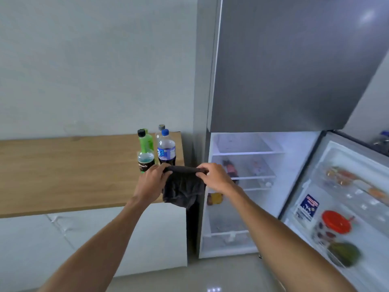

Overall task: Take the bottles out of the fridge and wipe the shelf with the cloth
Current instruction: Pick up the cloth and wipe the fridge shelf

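Scene: a person faces the open fridge [242, 197], a dark cloth [183, 190] drawn taut between both hands.
Bottles: a cluster [156, 150] stands at the wooden counter's [63, 175] right end, near the fridge.
Left hand [154, 178]: fingers curled over the cloth's top-left corner, pinching it.
Right hand [214, 175]: thumb and fingers pinch the top-right corner.
Cloth: hangs loose before the counter's corner.
Step, judged: fold it into a flat pad, then sweep the top shelf [248, 153] back to front.
Caution: a blurred item [230, 169], possibly a bottle, lies on the middle shelf.
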`<state>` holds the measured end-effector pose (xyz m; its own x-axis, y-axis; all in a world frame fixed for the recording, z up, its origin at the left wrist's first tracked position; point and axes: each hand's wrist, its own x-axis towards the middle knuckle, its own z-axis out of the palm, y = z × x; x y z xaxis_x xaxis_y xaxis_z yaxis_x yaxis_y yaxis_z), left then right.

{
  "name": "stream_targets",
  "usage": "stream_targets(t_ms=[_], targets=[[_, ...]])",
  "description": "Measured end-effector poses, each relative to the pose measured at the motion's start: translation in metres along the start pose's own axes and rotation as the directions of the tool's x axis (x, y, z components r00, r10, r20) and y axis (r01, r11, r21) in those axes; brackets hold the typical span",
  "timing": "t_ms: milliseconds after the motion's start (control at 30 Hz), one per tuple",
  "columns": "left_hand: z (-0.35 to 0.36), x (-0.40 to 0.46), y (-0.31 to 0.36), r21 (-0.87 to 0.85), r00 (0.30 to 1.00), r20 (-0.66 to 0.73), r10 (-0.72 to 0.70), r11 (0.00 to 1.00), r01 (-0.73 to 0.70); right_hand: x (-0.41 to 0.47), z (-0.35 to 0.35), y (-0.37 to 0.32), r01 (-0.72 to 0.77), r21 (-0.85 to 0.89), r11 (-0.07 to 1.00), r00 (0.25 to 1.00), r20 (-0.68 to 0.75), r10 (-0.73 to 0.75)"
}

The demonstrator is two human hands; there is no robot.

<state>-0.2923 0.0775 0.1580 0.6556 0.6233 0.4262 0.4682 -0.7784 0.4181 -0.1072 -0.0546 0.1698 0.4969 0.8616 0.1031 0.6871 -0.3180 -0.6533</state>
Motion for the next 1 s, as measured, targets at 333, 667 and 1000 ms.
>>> stream_targets(t_ms=[333, 667, 1000], targets=[[0.116, 0.049, 0.126, -0.119, 0.979, 0.113, 0.171, 0.980, -0.158, -0.033, -0.098, 0.130, -0.252, -0.033, 0.967, 0.948, -0.209, 0.240], [0.267, 0.118, 0.157, -0.203, 0.933, 0.310, 0.183, 0.971, -0.123, 0.009, -0.111, 0.259, -0.448, 0.075, 0.891, 0.836, -0.316, 0.448], [0.413, 0.169, 0.159, -0.209, 0.915, 0.323, 0.243, 0.961, -0.182, 0.071, -0.082, 0.393, -0.511, 0.179, 0.841, 0.731, -0.424, 0.535]])
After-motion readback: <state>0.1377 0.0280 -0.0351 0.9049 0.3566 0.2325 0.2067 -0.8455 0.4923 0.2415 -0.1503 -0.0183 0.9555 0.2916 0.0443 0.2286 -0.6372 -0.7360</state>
